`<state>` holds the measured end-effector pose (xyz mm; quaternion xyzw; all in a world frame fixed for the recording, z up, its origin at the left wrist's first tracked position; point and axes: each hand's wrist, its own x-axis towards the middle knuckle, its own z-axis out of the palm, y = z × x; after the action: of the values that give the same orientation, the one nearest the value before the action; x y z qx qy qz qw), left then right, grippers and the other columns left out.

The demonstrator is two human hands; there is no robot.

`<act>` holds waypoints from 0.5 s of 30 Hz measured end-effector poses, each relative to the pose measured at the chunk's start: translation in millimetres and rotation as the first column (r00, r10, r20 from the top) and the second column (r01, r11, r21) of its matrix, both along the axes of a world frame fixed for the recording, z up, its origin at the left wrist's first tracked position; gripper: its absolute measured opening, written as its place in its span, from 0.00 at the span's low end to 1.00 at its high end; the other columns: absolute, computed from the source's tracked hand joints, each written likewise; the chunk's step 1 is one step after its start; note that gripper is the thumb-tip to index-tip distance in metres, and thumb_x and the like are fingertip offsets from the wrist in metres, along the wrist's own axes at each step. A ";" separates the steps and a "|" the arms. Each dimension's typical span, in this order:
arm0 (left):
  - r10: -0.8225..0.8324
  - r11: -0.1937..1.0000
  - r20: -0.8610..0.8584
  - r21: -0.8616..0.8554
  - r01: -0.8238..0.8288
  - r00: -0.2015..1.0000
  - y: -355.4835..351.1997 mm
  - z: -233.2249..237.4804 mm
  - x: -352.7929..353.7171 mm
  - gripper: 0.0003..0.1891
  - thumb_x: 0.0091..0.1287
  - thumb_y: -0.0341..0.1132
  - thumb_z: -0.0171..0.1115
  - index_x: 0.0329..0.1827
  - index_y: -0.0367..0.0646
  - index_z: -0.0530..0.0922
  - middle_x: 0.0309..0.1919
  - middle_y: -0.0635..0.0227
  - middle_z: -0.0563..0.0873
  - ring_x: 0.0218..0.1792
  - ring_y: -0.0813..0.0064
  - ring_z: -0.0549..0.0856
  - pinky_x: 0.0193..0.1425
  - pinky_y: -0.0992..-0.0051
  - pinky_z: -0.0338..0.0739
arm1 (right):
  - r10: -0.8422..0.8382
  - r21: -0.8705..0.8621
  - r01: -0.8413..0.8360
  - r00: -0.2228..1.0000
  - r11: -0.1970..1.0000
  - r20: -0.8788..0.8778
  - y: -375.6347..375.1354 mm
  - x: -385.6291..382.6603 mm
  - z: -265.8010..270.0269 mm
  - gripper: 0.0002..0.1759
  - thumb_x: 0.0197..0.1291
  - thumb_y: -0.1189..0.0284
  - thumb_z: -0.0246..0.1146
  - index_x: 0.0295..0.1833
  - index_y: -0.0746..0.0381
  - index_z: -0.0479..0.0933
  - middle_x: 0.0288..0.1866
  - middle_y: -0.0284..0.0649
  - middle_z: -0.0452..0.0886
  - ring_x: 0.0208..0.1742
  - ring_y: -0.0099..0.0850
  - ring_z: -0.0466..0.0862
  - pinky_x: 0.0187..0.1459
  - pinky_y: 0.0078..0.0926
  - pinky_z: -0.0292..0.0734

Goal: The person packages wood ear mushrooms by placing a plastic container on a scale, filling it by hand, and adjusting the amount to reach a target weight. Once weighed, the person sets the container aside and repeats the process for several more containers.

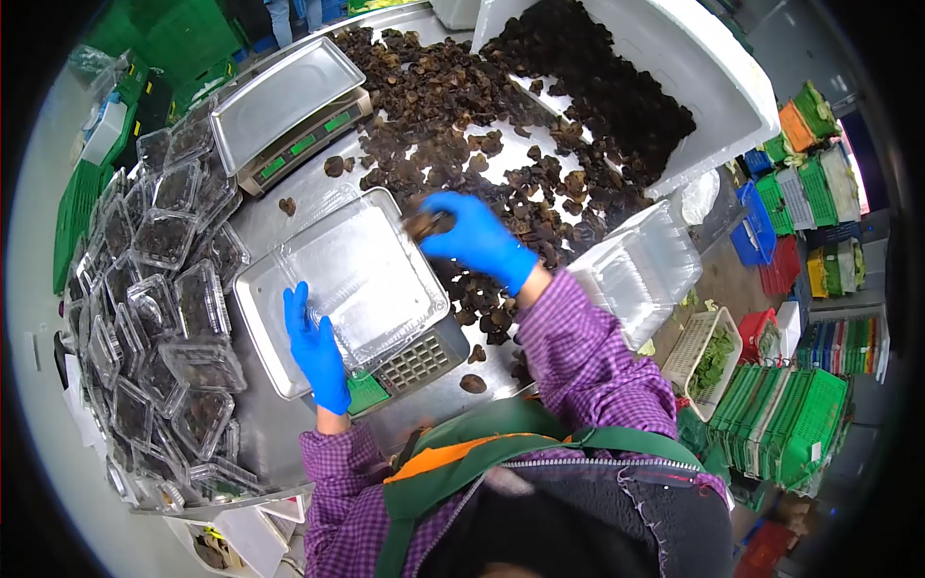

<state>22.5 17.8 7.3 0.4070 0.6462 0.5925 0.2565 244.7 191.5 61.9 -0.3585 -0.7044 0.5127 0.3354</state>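
My left hand (316, 352), in a blue glove, rests at the near-left side of a clear plastic container (356, 279) on the metal scale pan (258, 332). Its thumb and fingers are stretched apart, with the container's edge beside them. Over the pan's right edge, my right hand (477, 241), also gloved in blue, has its fingers closed round some dark brown wood ear mushrooms (420, 226); motion blurs them slightly. More wood ear mushrooms (424, 96) lie spread over the metal table beyond and to the right of this hand.
A second scale (289, 101) stands at the back left. Many clear plastic boxes (164, 236) are piled along the left side. A white foam box (718, 87) with dark mushrooms is tipped at the back right, near clear stacked containers (641, 270). Green crates (780, 424) stand right.
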 end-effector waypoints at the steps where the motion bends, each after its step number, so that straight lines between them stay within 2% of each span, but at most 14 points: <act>1: 0.000 1.000 -0.001 -0.001 0.000 1.000 0.9 -0.9 1.2 0.32 0.61 0.14 0.49 0.71 0.41 0.66 0.75 0.56 0.60 0.76 0.64 0.56 0.78 0.66 0.49 | 0.065 -0.042 -0.064 0.997 0.997 0.037 -9.3 -16.5 -10.5 0.18 0.44 0.72 0.69 0.45 0.62 0.80 0.40 0.46 0.82 0.43 0.33 0.83 0.48 0.29 0.78; 2: 0.011 1.000 -0.003 0.002 -0.011 1.000 1.5 -3.2 2.1 0.31 0.61 0.14 0.48 0.71 0.40 0.66 0.74 0.57 0.61 0.76 0.64 0.56 0.77 0.66 0.49 | 0.017 0.105 -0.019 1.000 0.994 0.023 -25.5 -34.6 -8.6 0.18 0.44 0.71 0.69 0.44 0.61 0.79 0.42 0.48 0.81 0.45 0.39 0.83 0.50 0.32 0.78; 3: 0.022 1.000 -0.007 0.004 -0.022 1.000 1.4 -4.5 2.9 0.31 0.61 0.15 0.47 0.70 0.40 0.67 0.73 0.58 0.63 0.76 0.65 0.57 0.77 0.66 0.50 | 0.064 0.132 -0.096 0.972 0.987 0.225 -35.5 -48.2 -11.1 0.22 0.43 0.68 0.73 0.47 0.58 0.79 0.56 0.46 0.78 0.54 0.40 0.81 0.56 0.33 0.76; 4: 0.024 1.000 -0.012 0.002 -0.024 1.000 0.9 -4.3 3.5 0.31 0.61 0.15 0.47 0.70 0.40 0.67 0.73 0.58 0.63 0.76 0.65 0.57 0.77 0.66 0.50 | 0.181 0.046 -0.204 0.935 0.978 0.306 -43.2 -60.1 -13.4 0.27 0.43 0.64 0.74 0.53 0.53 0.79 0.64 0.52 0.71 0.61 0.47 0.75 0.62 0.36 0.71; 6: 0.038 0.999 0.049 0.002 -0.038 0.998 0.2 -3.9 3.5 0.29 0.63 0.15 0.46 0.70 0.39 0.67 0.71 0.61 0.66 0.75 0.67 0.58 0.77 0.67 0.52 | 0.172 0.262 -0.306 0.885 0.915 0.432 -58.0 -71.6 -12.0 0.33 0.43 0.60 0.75 0.60 0.48 0.77 0.70 0.59 0.63 0.68 0.50 0.70 0.66 0.36 0.67; 7: 0.057 0.998 0.094 0.028 -0.060 0.994 -0.7 -3.7 3.8 0.27 0.65 0.18 0.47 0.70 0.38 0.67 0.69 0.63 0.70 0.73 0.68 0.62 0.76 0.67 0.54 | 0.179 0.257 -0.310 0.885 0.915 0.429 -57.4 -72.0 -12.2 0.33 0.43 0.60 0.75 0.60 0.48 0.77 0.70 0.59 0.63 0.68 0.50 0.70 0.66 0.36 0.67; 9: 0.062 0.998 0.074 0.022 -0.064 0.995 -3.6 -5.0 0.9 0.26 0.66 0.21 0.49 0.69 0.37 0.67 0.68 0.62 0.71 0.72 0.67 0.65 0.76 0.68 0.54 | 0.201 0.255 -0.275 0.939 0.927 0.279 -51.8 -66.9 -14.4 0.36 0.44 0.58 0.75 0.64 0.46 0.75 0.71 0.65 0.59 0.71 0.52 0.66 0.68 0.38 0.64; 10: 0.061 0.998 0.055 0.025 -0.062 0.997 -4.8 -5.7 -0.6 0.25 0.67 0.23 0.51 0.69 0.35 0.67 0.68 0.60 0.72 0.70 0.67 0.68 0.75 0.68 0.54 | 0.208 0.246 -0.280 0.937 0.928 0.280 -45.2 -60.5 -17.0 0.36 0.44 0.58 0.75 0.64 0.46 0.75 0.71 0.65 0.59 0.71 0.52 0.66 0.68 0.38 0.64; 12: 0.075 0.997 0.060 -0.006 -0.074 0.995 -4.5 -7.1 -1.9 0.24 0.68 0.26 0.52 0.68 0.34 0.68 0.67 0.59 0.72 0.69 0.66 0.68 0.75 0.68 0.55 | -0.015 0.345 -0.053 0.981 0.937 0.191 -20.9 -37.1 -21.3 0.28 0.53 0.64 0.70 0.62 0.49 0.76 0.68 0.56 0.67 0.66 0.49 0.73 0.66 0.37 0.68; 14: 0.099 0.994 -0.004 -0.048 -0.099 0.995 -8.9 -9.0 -7.9 0.23 0.68 0.23 0.50 0.67 0.35 0.69 0.66 0.61 0.74 0.69 0.67 0.70 0.74 0.69 0.57 | -0.112 0.267 0.041 0.961 0.963 0.253 13.7 -7.1 -18.7 0.25 0.54 0.63 0.69 0.59 0.55 0.78 0.65 0.49 0.73 0.65 0.48 0.73 0.64 0.37 0.70; 15: 0.120 0.991 -0.042 -0.048 -0.122 0.992 -9.7 -2.5 -8.5 0.22 0.68 0.22 0.50 0.66 0.35 0.71 0.65 0.60 0.75 0.67 0.67 0.71 0.73 0.70 0.60 | -0.224 0.250 0.200 0.972 0.947 0.073 28.0 3.9 -54.6 0.26 0.54 0.63 0.69 0.59 0.58 0.77 0.59 0.48 0.78 0.63 0.47 0.75 0.62 0.37 0.71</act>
<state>14.0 8.2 4.8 0.3721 0.6894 0.5822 0.2177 248.5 219.5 7.3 -0.4141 -0.7346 0.3657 0.3938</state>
